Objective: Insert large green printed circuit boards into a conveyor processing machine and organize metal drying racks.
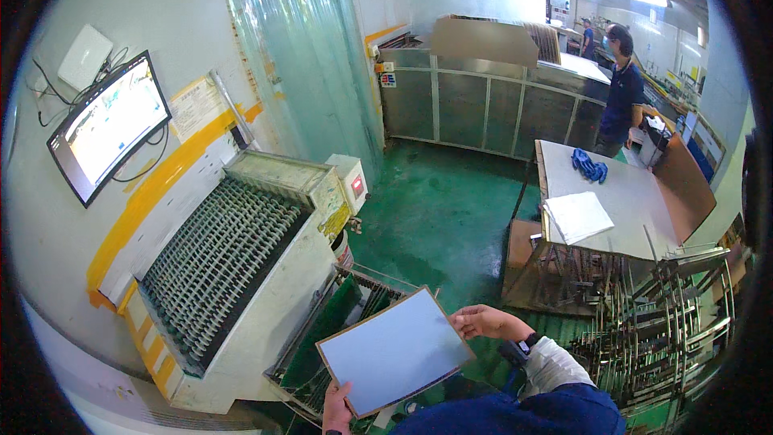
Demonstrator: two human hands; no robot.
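Brown-edged pale panel (394, 350) spans from left hand (337, 411), clamped on its left edge, to right hand (483, 322), pinching its right edge; long axis near-left to far-right

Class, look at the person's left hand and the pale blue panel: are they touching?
Touching. The head view shows the left hand at the pale blue panel's left edge, its thumb overlapping the rim.
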